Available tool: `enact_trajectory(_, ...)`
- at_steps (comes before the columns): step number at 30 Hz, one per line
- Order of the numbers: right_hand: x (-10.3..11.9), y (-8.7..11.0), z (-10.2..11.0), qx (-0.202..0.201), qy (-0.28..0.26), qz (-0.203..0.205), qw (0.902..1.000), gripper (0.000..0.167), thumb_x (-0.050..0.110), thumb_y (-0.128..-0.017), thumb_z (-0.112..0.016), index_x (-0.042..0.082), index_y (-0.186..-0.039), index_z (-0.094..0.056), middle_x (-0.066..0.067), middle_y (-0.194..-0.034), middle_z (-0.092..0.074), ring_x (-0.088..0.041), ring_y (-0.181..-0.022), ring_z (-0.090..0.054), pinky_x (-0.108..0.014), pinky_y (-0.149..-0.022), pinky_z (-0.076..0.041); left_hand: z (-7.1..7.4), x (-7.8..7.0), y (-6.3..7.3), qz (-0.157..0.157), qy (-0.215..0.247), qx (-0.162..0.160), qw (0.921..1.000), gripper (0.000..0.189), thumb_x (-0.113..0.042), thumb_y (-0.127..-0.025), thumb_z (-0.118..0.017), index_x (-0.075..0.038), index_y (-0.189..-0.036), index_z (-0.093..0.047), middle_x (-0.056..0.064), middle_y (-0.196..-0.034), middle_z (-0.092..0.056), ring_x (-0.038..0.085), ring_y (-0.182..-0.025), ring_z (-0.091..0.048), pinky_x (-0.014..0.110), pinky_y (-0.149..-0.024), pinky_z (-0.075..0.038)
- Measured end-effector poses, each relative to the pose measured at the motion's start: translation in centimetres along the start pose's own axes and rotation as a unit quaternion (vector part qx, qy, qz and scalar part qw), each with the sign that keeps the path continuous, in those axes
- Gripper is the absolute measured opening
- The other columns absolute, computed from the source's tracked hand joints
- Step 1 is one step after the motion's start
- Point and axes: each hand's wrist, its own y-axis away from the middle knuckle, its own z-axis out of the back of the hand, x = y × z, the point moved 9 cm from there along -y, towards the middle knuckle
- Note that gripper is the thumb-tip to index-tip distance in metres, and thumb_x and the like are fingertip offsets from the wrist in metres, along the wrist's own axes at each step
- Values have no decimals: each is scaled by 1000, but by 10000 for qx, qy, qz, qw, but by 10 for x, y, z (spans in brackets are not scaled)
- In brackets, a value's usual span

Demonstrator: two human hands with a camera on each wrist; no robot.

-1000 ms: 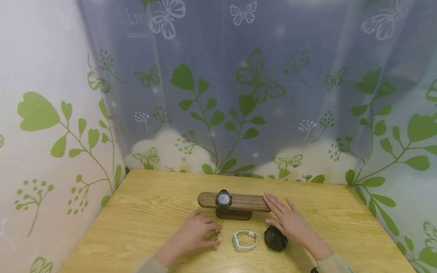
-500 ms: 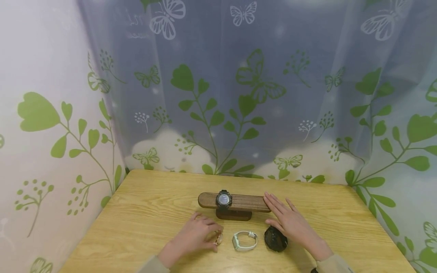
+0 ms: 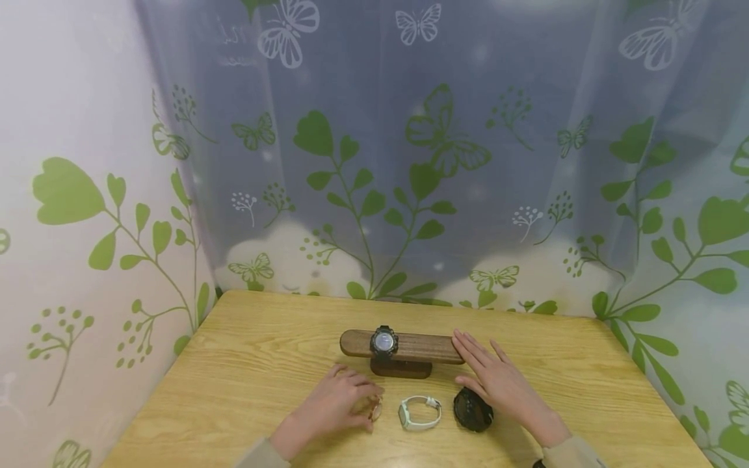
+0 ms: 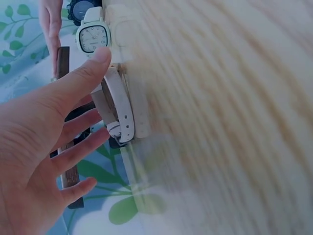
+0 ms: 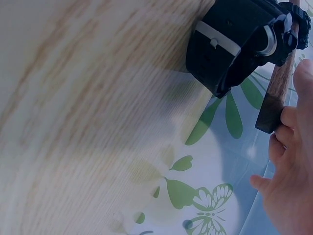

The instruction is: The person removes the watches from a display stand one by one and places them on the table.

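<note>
My left hand (image 3: 333,403) is around a small gold-cased watch (image 3: 377,412) on the table, thumb and fingers relaxed to either side of it. In the left wrist view its white strap (image 4: 123,105) shows, with the thumb tip just over one end. My right hand (image 3: 502,383) rests straight fingers on the right end of a dark wooden watch stand (image 3: 430,347). A black watch (image 3: 383,340) is strapped round the stand's left part. On the table, a mint-green watch (image 3: 420,413) lies in the middle, and a bulky black watch (image 3: 473,410) sits below my right thumb.
The wooden table (image 3: 263,338) runs back to a curtain (image 3: 374,162) printed with leaves and butterflies, which also hangs at both sides. The stand's base (image 3: 400,369) stands behind the loose watches. A dark band shows at the right sleeve (image 3: 570,453).
The left thumb has moved slightly toward the near side, widening its gap to the fingers, and the gold-cased watch has shifted a little. The right hand and the other watches have stayed put.
</note>
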Motion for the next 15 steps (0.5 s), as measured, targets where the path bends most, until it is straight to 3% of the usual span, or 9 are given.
enact_trajectory(5, 1, 0, 1, -19, -9, 17, 10000, 77, 46, -100, -59, 11, -161, -28, -9, -165, -30, -28, -149, -34, -48, -127, -5, 5, -2, 1, -166, 30, -192, 9997, 59, -55, -80, -77, -24, -130, -69, -4, -128, -70, 19, -119, -64, 55, -109, -45)
enact_trajectory(10, 1, 0, 1, -34, -1, 26, 10000, 77, 45, -100, -60, 9, -160, -29, -11, -164, -32, -28, -149, -34, -48, -127, -6, 20, -3, 2, -411, 212, -745, 9961, 48, -47, -87, -76, -19, -126, -71, -2, -121, -73, 19, -113, -67, 52, -107, -47)
enact_trajectory(15, 1, 0, 1, -42, -19, 34, 10000, 77, 45, -100, -60, 11, -161, -27, -11, -164, -33, -28, -149, -34, -49, -127, -7, 38, -3, 4, -644, 82, -1361, 9886, 42, -43, -86, -78, -19, -120, -73, -3, -115, -74, 17, -107, -69, 49, -101, -52)
